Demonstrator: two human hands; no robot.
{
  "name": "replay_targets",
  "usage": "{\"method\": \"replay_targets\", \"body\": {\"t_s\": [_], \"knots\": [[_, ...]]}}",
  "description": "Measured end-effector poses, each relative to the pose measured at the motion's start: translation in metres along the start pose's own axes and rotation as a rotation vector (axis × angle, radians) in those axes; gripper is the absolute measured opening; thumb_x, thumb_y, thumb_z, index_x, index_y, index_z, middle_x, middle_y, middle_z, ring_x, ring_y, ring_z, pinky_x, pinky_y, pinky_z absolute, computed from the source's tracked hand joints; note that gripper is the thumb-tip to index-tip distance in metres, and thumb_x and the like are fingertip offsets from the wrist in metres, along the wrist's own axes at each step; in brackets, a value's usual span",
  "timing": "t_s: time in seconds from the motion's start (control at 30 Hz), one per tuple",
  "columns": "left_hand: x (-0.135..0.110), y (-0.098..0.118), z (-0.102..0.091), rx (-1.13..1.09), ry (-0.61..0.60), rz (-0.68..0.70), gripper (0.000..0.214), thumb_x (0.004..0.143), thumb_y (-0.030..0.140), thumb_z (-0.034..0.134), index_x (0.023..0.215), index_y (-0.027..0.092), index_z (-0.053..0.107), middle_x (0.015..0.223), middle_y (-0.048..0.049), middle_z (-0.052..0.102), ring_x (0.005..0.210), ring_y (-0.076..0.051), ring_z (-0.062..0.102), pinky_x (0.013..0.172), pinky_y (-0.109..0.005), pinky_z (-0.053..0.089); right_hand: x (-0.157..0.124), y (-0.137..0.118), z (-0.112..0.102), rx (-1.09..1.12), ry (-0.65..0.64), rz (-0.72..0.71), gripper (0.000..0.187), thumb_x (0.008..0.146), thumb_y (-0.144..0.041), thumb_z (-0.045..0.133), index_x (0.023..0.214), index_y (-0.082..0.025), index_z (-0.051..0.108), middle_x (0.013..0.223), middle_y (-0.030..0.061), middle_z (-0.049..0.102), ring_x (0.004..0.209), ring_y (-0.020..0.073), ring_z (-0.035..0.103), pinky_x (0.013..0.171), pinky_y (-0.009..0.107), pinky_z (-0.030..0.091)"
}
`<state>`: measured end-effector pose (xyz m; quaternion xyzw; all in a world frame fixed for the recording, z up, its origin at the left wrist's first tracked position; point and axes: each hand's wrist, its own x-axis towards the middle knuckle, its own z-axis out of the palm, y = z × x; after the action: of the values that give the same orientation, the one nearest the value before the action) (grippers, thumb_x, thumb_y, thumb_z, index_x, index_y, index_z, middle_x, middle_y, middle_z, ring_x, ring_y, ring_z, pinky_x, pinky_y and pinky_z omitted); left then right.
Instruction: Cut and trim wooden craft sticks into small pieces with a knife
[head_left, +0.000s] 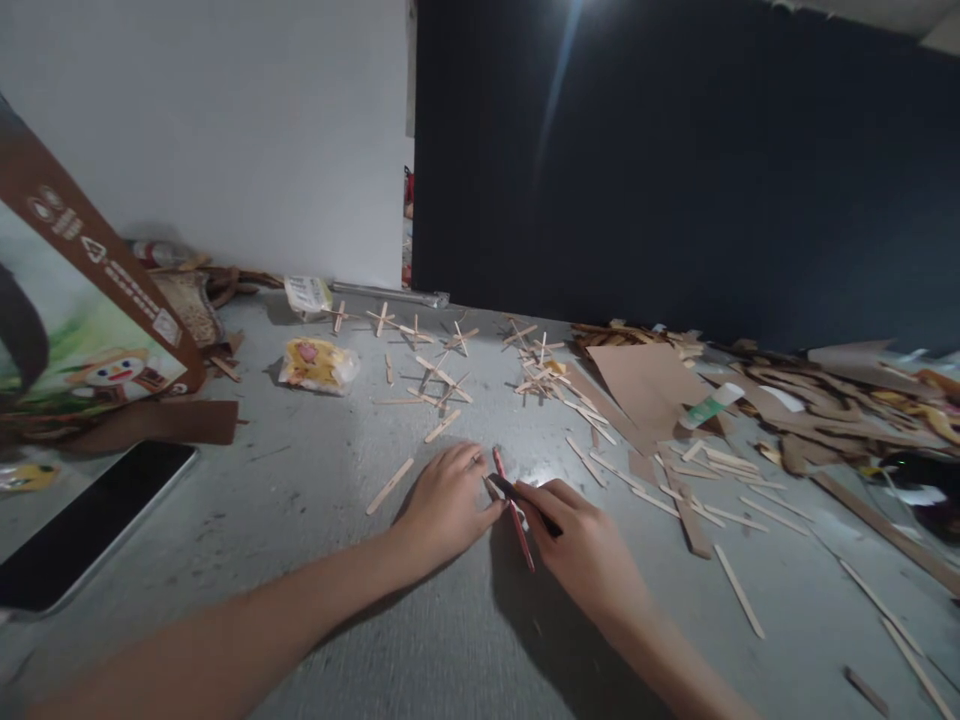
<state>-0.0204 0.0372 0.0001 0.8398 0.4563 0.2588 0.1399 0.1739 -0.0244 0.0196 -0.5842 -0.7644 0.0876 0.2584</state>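
Observation:
My left hand [446, 505] lies on the grey table [300, 480], fingers curled down onto a small wooden stick piece [491, 488] that is mostly hidden. My right hand [585, 545] is closed on a red-and-black utility knife [514, 505], whose tip points at that stick between the two hands. Loose flat wooden sticks [442, 425] lie just beyond my left hand. Crossed stick assemblies [442, 380] are scattered further back.
Brown cardboard sheets and scraps [645, 385] pile up at the right with a white-green glue tube [709, 408]. A dark tablet [90, 525] and a printed box [82, 330] sit at the left. A yellow packet [315, 363] lies behind. A dark wall stands at the back.

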Motion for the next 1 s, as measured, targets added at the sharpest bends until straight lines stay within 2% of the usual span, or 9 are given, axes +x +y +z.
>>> {"method": "replay_targets", "body": {"t_s": [0.13, 0.57, 0.8, 1.0], "knots": [[0.0002, 0.0001, -0.0011, 0.011, -0.018, -0.001, 0.037, 0.088, 0.031, 0.078, 0.121, 0.015, 0.075, 0.139, -0.018, 0.069, 0.135, -0.036, 0.061, 0.115, -0.055, 0.051, -0.0002, 0.0006, 0.0008, -0.018, -0.01, 0.018, 0.037, 0.107, -0.031, 0.046, 0.125, -0.024, 0.078, 0.102, 0.0089, 0.077, 0.08, 0.0216, 0.075, 0.069, 0.031, 0.054], [0.0, -0.0013, 0.0004, -0.017, 0.023, 0.018, 0.027, 0.087, 0.028, 0.076, 0.112, 0.02, 0.077, 0.135, -0.0153, 0.071, 0.132, -0.036, 0.062, 0.114, -0.059, 0.05, -0.0018, -0.0017, 0.0032, -0.079, -0.015, 0.012, 0.036, 0.106, -0.027, 0.047, 0.124, -0.024, 0.078, 0.104, 0.0089, 0.075, 0.078, 0.0219, 0.075, 0.065, 0.031, 0.054], [0.0007, -0.0014, 0.0002, 0.005, 0.007, 0.018, 0.032, 0.086, 0.028, 0.078, 0.116, 0.017, 0.076, 0.133, -0.0163, 0.071, 0.131, -0.036, 0.062, 0.114, -0.056, 0.051, -0.0011, -0.0019, 0.0026, -0.067, -0.009, 0.01, 0.034, 0.106, -0.027, 0.049, 0.124, -0.024, 0.077, 0.104, 0.0091, 0.075, 0.079, 0.0219, 0.074, 0.065, 0.03, 0.053], [0.0011, 0.0012, -0.0022, 0.009, 0.004, 0.015, 0.028, 0.086, 0.027, 0.078, 0.113, 0.02, 0.077, 0.131, -0.0137, 0.072, 0.129, -0.034, 0.063, 0.113, -0.053, 0.052, -0.0013, -0.0018, 0.0028, -0.042, -0.018, 0.019, 0.036, 0.107, -0.027, 0.047, 0.126, -0.022, 0.076, 0.104, 0.0097, 0.075, 0.079, 0.0228, 0.075, 0.066, 0.031, 0.053]]}}
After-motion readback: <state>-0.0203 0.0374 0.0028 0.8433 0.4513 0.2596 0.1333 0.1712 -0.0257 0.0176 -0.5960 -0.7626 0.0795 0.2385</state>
